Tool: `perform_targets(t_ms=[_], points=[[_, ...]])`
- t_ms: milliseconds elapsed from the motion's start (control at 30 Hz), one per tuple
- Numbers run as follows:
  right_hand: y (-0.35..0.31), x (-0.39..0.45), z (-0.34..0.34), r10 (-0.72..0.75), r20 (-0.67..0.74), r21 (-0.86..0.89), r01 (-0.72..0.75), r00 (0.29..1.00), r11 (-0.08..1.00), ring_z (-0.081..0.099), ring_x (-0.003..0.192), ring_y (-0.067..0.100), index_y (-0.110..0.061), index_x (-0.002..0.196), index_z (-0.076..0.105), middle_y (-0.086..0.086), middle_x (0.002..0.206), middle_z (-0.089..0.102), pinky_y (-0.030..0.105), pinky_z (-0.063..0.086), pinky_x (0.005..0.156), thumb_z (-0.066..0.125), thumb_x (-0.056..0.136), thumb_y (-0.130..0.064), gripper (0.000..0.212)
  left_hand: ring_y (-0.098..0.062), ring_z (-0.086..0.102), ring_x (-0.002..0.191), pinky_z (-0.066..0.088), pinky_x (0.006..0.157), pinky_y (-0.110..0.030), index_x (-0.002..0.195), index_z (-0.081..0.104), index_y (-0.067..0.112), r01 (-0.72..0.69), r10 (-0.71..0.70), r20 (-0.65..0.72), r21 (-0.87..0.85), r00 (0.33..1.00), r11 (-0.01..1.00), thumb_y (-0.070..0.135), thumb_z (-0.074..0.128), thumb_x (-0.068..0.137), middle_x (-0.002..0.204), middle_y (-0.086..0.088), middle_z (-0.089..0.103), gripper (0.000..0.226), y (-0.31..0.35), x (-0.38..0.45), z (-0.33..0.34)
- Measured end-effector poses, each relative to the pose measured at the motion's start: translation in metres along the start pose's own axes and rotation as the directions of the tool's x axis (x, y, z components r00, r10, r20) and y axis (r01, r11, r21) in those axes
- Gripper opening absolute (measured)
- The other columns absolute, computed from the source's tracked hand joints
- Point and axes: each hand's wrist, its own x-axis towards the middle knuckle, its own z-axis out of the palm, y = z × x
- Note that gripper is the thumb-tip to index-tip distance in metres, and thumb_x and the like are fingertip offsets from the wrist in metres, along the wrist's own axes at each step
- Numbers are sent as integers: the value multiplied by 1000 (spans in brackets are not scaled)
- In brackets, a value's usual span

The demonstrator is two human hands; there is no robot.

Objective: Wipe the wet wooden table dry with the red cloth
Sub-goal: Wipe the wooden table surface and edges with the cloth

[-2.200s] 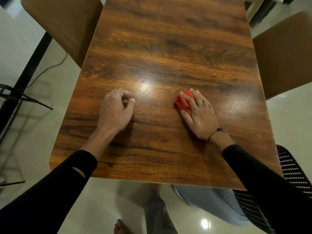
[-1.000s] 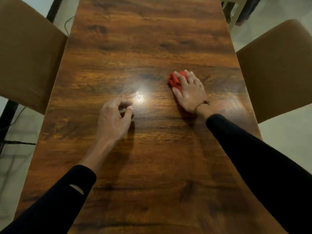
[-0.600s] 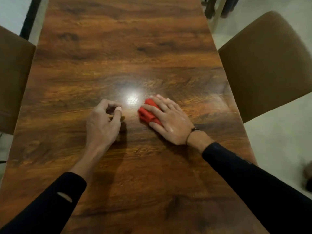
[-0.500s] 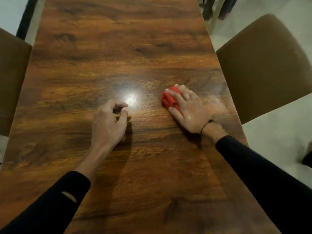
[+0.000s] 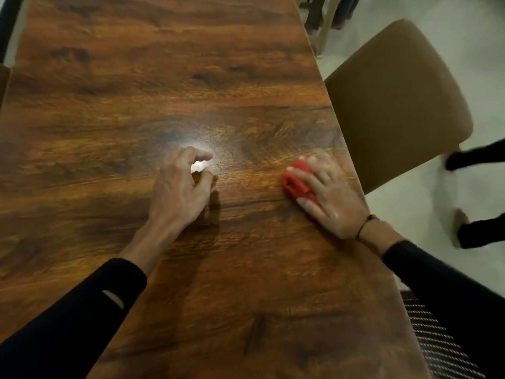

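— Where is the red cloth [image 5: 296, 184] just now?

— Bunched under the right hand [image 5: 329, 199], lying on the wooden counter [image 5: 164, 77] near its right edge. The fingers are spread and fairly straight, pressing it flat; only a crumpled red strip shows past the forefinger and thumb.

— Which way does it run?

— The visible part is longer than it is wide, its long axis slanting from near-right up to far-left, roughly along the fingers. Those point away from the person and a little leftward.

— And the left hand [image 5: 179, 192]?

— It rests on the counter near the middle, holding nothing. The fingers are loosely curled, forefinger and thumb arched with a gap between them, right at a bright glare spot [image 5: 198, 166] on the wood.

— What has changed since half a second ago?

— The cloth and right hand have slid further right, closer to the counter edge and to the brown chair [image 5: 396, 105] beside it. The left hand has kept its place and its curl. The view has swung a little too, so dark legs [image 5: 481, 187] of something on the pale floor now show at far right.

— Anything you cannot make out?

— Most of the cloth is hidden beneath the palm, so its full shape is unclear. The right fingers and cloth are smeared by blur. I cannot tell wet from dry on the wood; the sheen may only be reflected light. Both black sleeves [image 5: 68, 324] are cut off by the lower frame, and a woven patterned thing [image 5: 437, 343] at lower right is only partly visible.
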Motion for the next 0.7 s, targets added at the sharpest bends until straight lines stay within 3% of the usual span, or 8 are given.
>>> perform_targets(t_ms=[100, 200, 300, 400, 467, 567, 700], points=[[20, 38, -22, 226, -87, 49, -222, 970, 974, 13, 166, 33, -36, 171, 24, 8, 179, 19, 61, 16, 132, 34, 105, -63, 72, -14, 58, 121, 53, 106, -43, 128, 70, 19, 8, -8, -12, -7, 1000, 1000, 15, 67, 101, 128, 6, 63, 27, 1, -5, 2], [1, 75, -18, 300, -110, 53, -295, 948, 954, 12, 166, 34, -36, 172, 20, 9, 179, 16, 57, 11, 134, 37, 110, -60, 69, -19, 60, 122, 54, 104, -42, 127, 70, 19, 25, -25, -3, -9, 1000, 1000, 17, 68, 102, 124, 10, 57, 26, 6, -8, 10], [-26, 57, 2, 171, -99, 30, -168, 980, 985, 11, 166, 35, -37, 172, 21, 9, 180, 15, 55, 4, 133, 41, 111, -55, 66, -18, 61, 122, 54, 104, -41, 127, 70, 19, 13, -13, 24, 9, 1000, 1000, 20, 68, 102, 128, 6, 60, 25, 16, -12, 22], [-36, -9, 20, -29, -44, 7, 29, 999, 1000, 5, 167, 27, -39, 172, 19, 4, 181, 12, 40, -10, 132, 39, 111, -57, 66, -15, 57, 121, 51, 105, -37, 127, 70, 20, -50, 48, 67, 25, 997, 998, 24, 67, 102, 132, -1, 63, 25, 25, -15, 29], [-21, -51, 25, -49, -13, -13, 49, 999, 999, 1, 168, 22, -42, 172, 16, 0, 182, 9, 43, -3, 135, 37, 112, -59, 66, -14, 57, 119, 51, 104, -35, 127, 69, 19, -82, 81, 76, 17, 994, 996, 25, 66, 103, 132, -2, 64, 25, 27, -17, 29], [9, -83, 21, 47, -57, 3, -47, 997, 999, 10, 167, 26, -40, 171, 22, 1, 180, 15, 53, 13, 134, 38, 110, -59, 66, -14, 58, 120, 49, 104, -33, 127, 69, 17, -79, 78, 74, 20, 994, 997, 22, 67, 103, 132, -1, 64, 25, 26, -20, 28], [21, -40, 11, 268, -175, 62, -261, 947, 963, 23, 162, 36, -34, 170, 29, 10, 177, 24, 58, 22, 130, 39, 109, -60, 67, -21, 61, 122, 53, 106, -40, 127, 69, 16, -64, 60, 85, 45, 995, 997, 19, 67, 103, 130, -1, 64, 24, 25, -31, 33]])
